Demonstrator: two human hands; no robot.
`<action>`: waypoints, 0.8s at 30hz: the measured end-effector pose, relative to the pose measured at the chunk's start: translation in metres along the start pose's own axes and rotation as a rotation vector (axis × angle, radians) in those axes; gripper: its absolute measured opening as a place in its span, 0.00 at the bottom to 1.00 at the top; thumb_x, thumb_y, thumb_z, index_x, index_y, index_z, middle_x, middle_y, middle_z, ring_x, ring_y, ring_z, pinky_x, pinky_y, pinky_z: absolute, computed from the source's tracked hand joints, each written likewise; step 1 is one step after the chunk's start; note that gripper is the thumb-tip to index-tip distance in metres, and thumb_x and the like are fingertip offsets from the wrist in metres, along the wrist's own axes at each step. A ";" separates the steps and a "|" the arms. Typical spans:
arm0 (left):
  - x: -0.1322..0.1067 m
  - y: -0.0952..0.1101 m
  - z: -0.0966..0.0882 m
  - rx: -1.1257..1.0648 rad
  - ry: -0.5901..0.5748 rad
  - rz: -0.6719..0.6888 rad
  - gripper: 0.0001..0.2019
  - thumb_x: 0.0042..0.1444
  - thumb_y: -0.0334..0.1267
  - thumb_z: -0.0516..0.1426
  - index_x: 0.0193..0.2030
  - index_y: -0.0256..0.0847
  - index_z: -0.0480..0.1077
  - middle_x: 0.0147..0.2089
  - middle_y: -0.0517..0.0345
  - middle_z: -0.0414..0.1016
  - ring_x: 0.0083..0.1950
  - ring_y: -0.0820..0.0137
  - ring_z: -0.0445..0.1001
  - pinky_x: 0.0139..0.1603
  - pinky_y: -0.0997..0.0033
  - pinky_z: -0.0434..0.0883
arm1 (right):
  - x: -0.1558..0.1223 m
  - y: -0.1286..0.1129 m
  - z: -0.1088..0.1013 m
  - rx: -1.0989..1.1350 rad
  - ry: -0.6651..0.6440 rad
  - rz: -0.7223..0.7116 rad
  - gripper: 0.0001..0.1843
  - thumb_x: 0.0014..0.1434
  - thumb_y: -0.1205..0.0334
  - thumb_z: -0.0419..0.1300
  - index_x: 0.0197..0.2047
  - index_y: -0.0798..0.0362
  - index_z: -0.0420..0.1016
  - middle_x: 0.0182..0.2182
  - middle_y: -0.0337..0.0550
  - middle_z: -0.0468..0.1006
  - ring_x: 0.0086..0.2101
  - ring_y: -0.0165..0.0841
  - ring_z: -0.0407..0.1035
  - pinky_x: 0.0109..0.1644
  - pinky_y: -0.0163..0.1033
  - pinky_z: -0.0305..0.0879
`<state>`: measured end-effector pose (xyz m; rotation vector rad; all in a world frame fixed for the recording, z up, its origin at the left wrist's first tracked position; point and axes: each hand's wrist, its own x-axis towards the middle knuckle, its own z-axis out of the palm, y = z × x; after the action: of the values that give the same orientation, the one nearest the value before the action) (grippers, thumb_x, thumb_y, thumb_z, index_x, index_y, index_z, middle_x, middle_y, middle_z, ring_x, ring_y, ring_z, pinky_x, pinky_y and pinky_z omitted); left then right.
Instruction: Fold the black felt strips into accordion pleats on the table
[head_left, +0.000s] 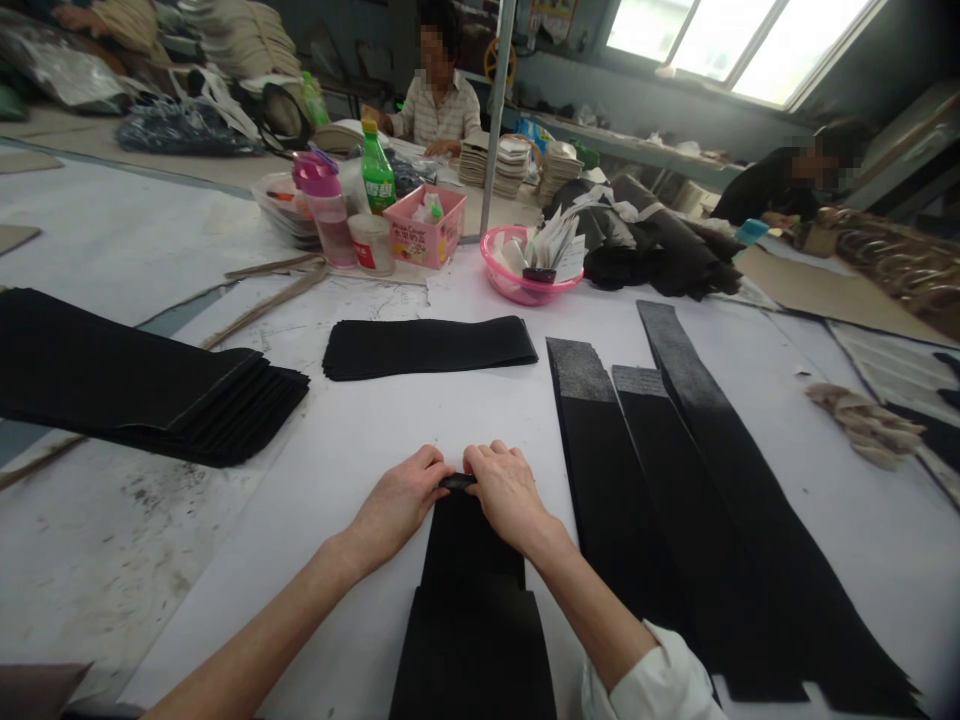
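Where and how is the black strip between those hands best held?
Probably at its far end, pinched between thumb and fingers from both sides. The left hand and right hand hold the black strip there, where it seems turned up; the rest looks flat, offering less to pinch.

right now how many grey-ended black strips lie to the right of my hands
3, side by side: the inner strip nearest the right hand, the middle strip and the outer strip. More may be hidden in layers underneath.
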<state>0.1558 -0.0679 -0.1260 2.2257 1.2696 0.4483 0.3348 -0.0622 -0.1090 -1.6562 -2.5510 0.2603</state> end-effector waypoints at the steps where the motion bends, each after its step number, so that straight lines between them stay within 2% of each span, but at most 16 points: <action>1: 0.000 -0.001 0.000 0.002 0.005 0.005 0.09 0.61 0.30 0.52 0.44 0.44 0.69 0.45 0.58 0.66 0.43 0.70 0.71 0.46 0.70 0.70 | -0.001 0.001 0.001 0.020 0.014 -0.004 0.09 0.57 0.65 0.66 0.39 0.50 0.70 0.34 0.38 0.76 0.37 0.37 0.65 0.38 0.40 0.55; 5: 0.002 -0.002 0.001 0.030 0.017 0.025 0.10 0.59 0.29 0.53 0.47 0.43 0.68 0.45 0.57 0.67 0.42 0.70 0.71 0.44 0.69 0.71 | -0.008 0.005 0.004 0.097 0.055 -0.015 0.06 0.58 0.66 0.65 0.38 0.48 0.72 0.34 0.37 0.76 0.38 0.35 0.65 0.39 0.40 0.57; 13: -0.001 0.001 0.005 0.065 0.017 0.033 0.06 0.62 0.29 0.52 0.42 0.41 0.69 0.42 0.57 0.67 0.43 0.69 0.70 0.45 0.68 0.71 | -0.020 0.016 0.020 0.219 0.170 -0.060 0.01 0.59 0.61 0.64 0.36 0.46 0.76 0.34 0.36 0.75 0.40 0.34 0.64 0.44 0.39 0.57; 18: -0.010 -0.003 0.015 0.196 0.093 0.118 0.08 0.64 0.30 0.49 0.42 0.39 0.69 0.42 0.55 0.68 0.44 0.68 0.69 0.45 0.67 0.71 | -0.024 0.017 0.028 0.170 0.240 -0.132 0.05 0.64 0.60 0.59 0.38 0.46 0.77 0.36 0.38 0.74 0.40 0.33 0.63 0.46 0.39 0.57; 24: -0.014 -0.006 0.022 0.329 0.163 0.196 0.10 0.64 0.29 0.48 0.45 0.37 0.69 0.43 0.52 0.69 0.46 0.66 0.68 0.47 0.64 0.72 | -0.027 0.015 0.028 0.122 0.248 -0.183 0.08 0.66 0.61 0.56 0.43 0.47 0.77 0.36 0.41 0.74 0.42 0.34 0.63 0.49 0.41 0.58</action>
<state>0.1560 -0.0832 -0.1476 2.6521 1.2877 0.5359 0.3549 -0.0831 -0.1388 -1.3118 -2.4261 0.1792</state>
